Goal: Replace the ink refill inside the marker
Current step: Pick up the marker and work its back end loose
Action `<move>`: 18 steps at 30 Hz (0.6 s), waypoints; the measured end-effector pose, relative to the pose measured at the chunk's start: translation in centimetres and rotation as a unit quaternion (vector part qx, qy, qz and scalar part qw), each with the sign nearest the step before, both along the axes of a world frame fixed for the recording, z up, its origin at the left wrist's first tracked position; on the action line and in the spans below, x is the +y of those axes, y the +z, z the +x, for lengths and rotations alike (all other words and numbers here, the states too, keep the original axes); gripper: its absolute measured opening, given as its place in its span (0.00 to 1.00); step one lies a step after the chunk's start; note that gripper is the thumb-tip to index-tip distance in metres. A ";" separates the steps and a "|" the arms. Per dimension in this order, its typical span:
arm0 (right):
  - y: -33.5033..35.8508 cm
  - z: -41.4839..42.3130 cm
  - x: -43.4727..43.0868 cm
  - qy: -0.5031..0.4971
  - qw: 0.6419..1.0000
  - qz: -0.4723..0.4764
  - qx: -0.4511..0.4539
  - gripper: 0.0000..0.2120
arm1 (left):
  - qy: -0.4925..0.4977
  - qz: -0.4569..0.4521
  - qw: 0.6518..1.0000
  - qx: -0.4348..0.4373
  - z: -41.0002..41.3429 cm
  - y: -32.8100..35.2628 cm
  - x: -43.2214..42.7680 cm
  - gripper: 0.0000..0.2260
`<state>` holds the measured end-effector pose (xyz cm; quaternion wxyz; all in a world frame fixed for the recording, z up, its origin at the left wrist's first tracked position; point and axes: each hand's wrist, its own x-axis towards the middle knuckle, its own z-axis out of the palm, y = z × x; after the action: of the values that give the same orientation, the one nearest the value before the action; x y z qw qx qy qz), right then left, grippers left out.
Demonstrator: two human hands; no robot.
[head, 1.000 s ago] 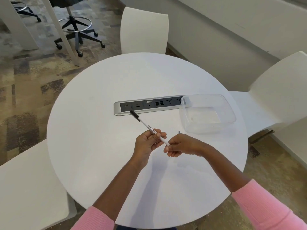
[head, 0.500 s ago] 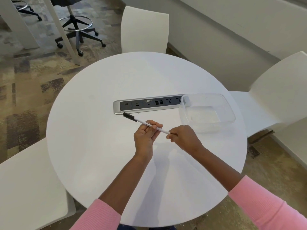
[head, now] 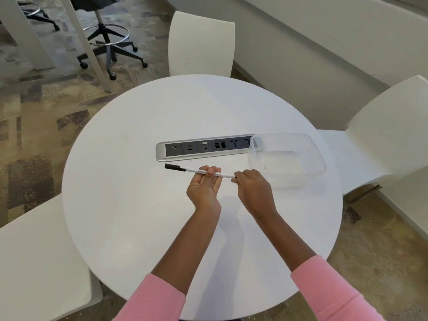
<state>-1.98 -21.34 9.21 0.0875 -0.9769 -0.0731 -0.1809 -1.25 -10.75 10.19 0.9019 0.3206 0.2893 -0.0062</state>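
A thin white marker [head: 192,170] with a black cap on its left end is held nearly level above the round white table [head: 129,205]. My left hand [head: 205,185] grips its middle, palm up, fingers curled over the barrel. My right hand [head: 251,189] pinches the marker's right end, and that tip is hidden by the fingers. No separate refill shows.
A silver power and data socket strip [head: 203,148] is set into the table just beyond the marker. A clear plastic container [head: 287,158] stands at the right, overlapping the strip's end. White chairs [head: 201,42] surround the table.
The marker has swung from a steep diagonal to nearly level, its capped end moving left and nearer. Both hands have shifted slightly farther across the table, keeping their hold.
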 end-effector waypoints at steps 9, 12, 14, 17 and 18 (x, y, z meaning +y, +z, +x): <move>2.5 -0.2 -1.6 -0.099 0.656 0.605 0.441 0.24 | -0.094 0.013 0.995 -0.040 0.3 0.2 1.8 0.06; 2.5 -0.3 -1.3 -0.112 0.543 0.678 0.483 0.23 | -0.110 0.012 0.993 -0.048 0.1 0.2 1.9 0.06; 2.5 -0.3 -0.8 -0.137 0.494 0.712 0.480 0.24 | -0.108 0.009 0.993 -0.047 0.0 0.2 1.8 0.06; 2.2 -0.2 0.2 -0.170 0.499 0.732 0.432 0.23 | -0.091 0.007 0.995 -0.038 -0.3 0.3 1.5 0.05; 2.1 -0.2 0.6 -0.179 0.510 0.738 0.404 0.22 | -0.082 0.005 0.996 -0.032 -0.3 0.3 1.4 0.05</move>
<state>-2.14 -20.76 11.33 0.7629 -0.5194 0.3067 0.2328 -1.60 -9.36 10.46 0.9055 0.3476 0.2335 -0.0682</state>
